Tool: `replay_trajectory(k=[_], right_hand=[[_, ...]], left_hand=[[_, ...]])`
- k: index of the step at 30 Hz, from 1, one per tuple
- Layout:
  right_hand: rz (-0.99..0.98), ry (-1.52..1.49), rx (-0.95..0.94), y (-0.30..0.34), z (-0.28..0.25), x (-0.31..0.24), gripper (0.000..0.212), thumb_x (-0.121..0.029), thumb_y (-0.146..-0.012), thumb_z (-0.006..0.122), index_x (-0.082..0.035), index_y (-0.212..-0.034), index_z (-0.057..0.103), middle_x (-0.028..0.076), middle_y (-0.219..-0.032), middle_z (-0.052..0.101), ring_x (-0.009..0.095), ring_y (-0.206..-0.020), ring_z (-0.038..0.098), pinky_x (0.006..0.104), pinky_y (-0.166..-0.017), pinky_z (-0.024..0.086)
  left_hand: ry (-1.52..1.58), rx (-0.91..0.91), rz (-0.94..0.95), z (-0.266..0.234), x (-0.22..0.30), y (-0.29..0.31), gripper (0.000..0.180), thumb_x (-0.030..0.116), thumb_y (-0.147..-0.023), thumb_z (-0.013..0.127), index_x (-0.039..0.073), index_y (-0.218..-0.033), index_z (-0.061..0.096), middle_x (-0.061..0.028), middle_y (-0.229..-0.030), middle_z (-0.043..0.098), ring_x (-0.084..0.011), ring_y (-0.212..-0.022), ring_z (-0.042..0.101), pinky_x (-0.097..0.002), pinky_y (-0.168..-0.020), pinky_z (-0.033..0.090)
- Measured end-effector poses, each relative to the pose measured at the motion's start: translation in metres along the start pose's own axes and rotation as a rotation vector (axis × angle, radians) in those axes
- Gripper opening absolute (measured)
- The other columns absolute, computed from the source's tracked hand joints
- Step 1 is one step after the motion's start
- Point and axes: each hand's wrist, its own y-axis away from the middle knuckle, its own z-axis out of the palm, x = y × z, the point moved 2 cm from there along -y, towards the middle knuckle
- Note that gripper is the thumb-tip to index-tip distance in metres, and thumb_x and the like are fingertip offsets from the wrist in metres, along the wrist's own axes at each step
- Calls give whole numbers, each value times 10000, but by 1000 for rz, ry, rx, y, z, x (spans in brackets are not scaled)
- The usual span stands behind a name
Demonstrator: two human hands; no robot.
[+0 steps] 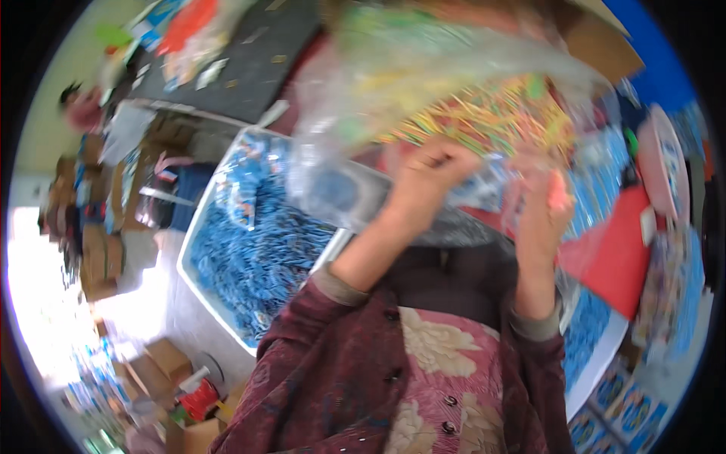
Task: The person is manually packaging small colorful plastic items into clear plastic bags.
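A red-covered counter (624,253) shows only in patches beneath a large clear plastic bag (461,57), thin yellow, orange and green strips (491,113) and blue-and-clear packets (597,181). A dark counter (249,68) at the upper left bears orange-red plastic (189,26) and pale scraps (214,73). Brown cartons (168,359) stand on the pale floor (178,306).

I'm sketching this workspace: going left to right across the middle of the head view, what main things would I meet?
Stacked cardboard boxes, blue pieces in a white tub, left hand, right hand, pink container.
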Motion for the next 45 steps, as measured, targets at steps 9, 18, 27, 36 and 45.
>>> replay_trajectory(k=[9,18,27,36,45], right_hand=[[-310,74,-7,3,5,-5,231,-180,-940,457,-34,-804,572,91,-891,602,241,-1002,547,450,-1071,223],[-418,309,-147,5,18,-10,221,-167,-951,465,-3,-823,540,73,-811,560,183,-847,527,348,-984,350],[-517,178,-230,17,25,-9,224,-187,-948,486,0,-846,555,86,-896,563,187,-835,518,306,-792,414],[-573,432,-143,23,18,-28,154,-116,-899,507,-18,-815,592,115,-858,574,278,-981,542,383,-905,384],[23,-105,-187,21,-12,-21,208,-177,-930,525,-25,-790,550,77,-766,603,116,-647,496,271,-630,428]], left_hand=[[-215,40,281,7,9,10,64,52,-779,697,38,-771,636,-13,-793,536,-86,-708,520,-214,-631,412],[-324,9,442,0,34,28,51,34,-797,664,19,-782,617,-41,-791,546,-132,-747,539,-257,-663,434],[-409,-116,216,-23,26,49,177,151,-838,648,-18,-885,629,-63,-803,627,-131,-789,572,-280,-716,459],[-144,-163,-105,-23,22,48,103,109,-832,656,28,-895,661,7,-856,622,-73,-813,559,-236,-742,449],[119,-159,-158,0,6,37,150,49,-826,655,37,-969,613,6,-889,618,-76,-807,576,-223,-720,468]])
